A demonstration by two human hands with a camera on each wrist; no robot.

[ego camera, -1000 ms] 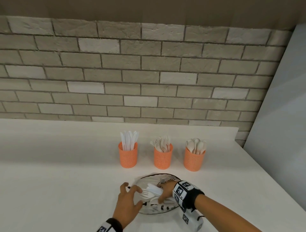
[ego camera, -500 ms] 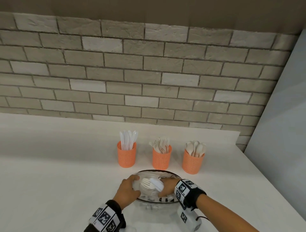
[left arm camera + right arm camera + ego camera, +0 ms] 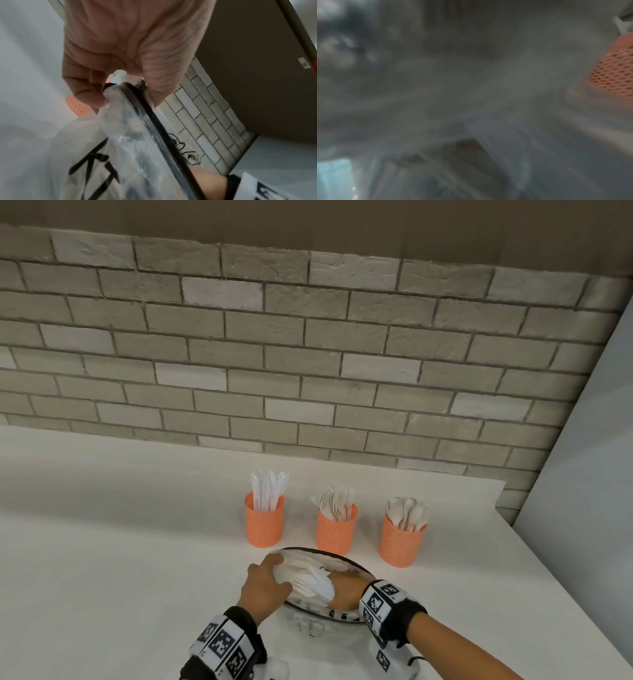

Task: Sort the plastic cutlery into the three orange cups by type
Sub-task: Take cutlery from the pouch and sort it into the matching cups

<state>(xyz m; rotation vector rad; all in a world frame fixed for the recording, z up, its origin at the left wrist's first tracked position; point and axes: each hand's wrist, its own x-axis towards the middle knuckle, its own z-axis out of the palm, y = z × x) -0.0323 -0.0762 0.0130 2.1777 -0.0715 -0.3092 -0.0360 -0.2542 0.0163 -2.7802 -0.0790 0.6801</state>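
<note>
Three orange mesh cups stand in a row: the left cup holds knives, the middle cup forks, the right cup spoons. In front of them lies a clear plastic bag with a black rim, with white cutlery inside. My left hand pinches the bag's rim on its left side; the left wrist view shows this left hand gripping the bag. My right hand reaches into the bag, fingers curled on a white cutlery piece. The right wrist view is blurred.
Everything sits on a white counter against a grey brick wall. A pale panel bounds the counter on the right. An orange cup shows at the right wrist view's edge, another orange cup behind my left fingers.
My left hand, spread beside the bag a second ago, has closed on its rim. My right hand has stayed inside the bag with the white piece.
</note>
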